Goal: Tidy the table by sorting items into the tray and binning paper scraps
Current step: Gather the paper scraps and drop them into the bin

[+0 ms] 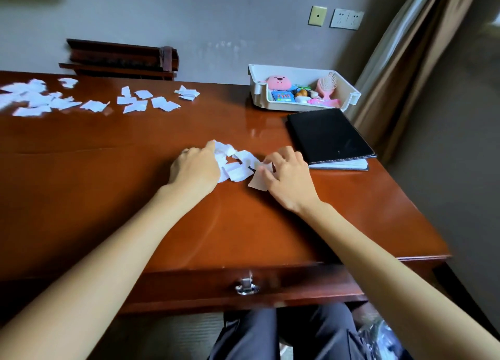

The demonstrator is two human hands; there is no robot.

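Observation:
A small heap of white paper scraps (235, 164) lies on the brown table (135, 197) between my two hands. My left hand (194, 167) is curled over the heap's left side, fingers bunched on several scraps. My right hand (284, 173) presses on the heap's right side, pinching one scrap (257, 182) at the fingertips. More white scraps (135, 102) are scattered along the far left of the table. At the back right stands a white tray (303, 106) holding a pink plush toy (278, 82), a pink hairbrush (327, 85) and small colourful items.
A black folder (327, 135) lies on the table just right of my right hand, in front of the tray. A dark wooden rack (121, 59) stands behind the table by the wall. A curtain (405, 62) hangs at the right. A clear plastic bag (378, 338) shows beside my knees.

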